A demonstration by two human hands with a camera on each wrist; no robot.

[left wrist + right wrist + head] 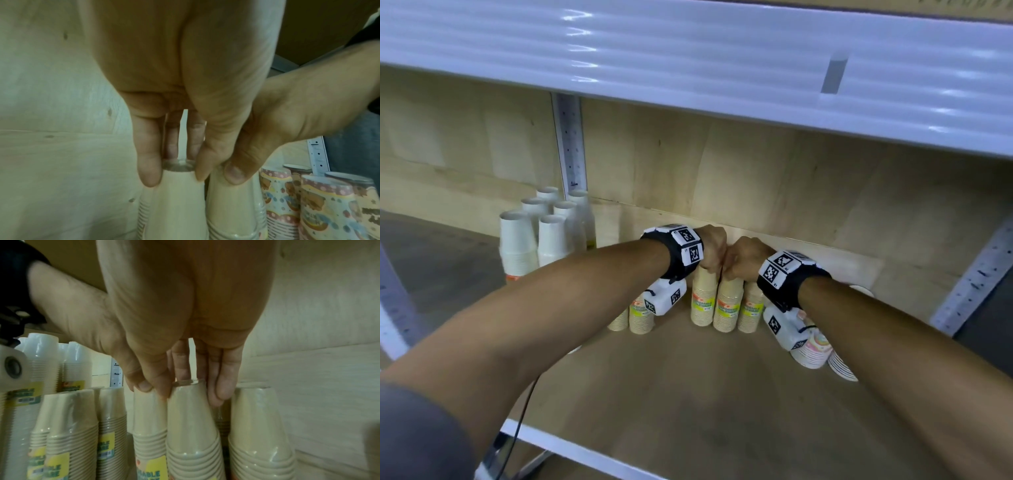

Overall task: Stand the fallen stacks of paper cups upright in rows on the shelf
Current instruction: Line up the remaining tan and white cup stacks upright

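Note:
Several beige paper cup stacks in plastic sleeves stand rim-down in a row at the back of the wooden shelf [688,394]. My left hand [712,253] pinches the top of one beige stack [176,203] between thumb and fingers. Right beside it, my right hand [741,262] grips the top of the neighbouring beige stack [191,426]; the two hands touch. Both stacks are upright. One more beige stack [257,418] stands to the right of them, and two more [640,315] to the left under my left wrist.
A group of white cup stacks [517,243] stands at the back left by a metal upright [571,147]. Patterned cup stacks [815,346] sit at the right below my right wrist. The upper white shelf [688,61] overhangs close above. The shelf's front half is bare wood.

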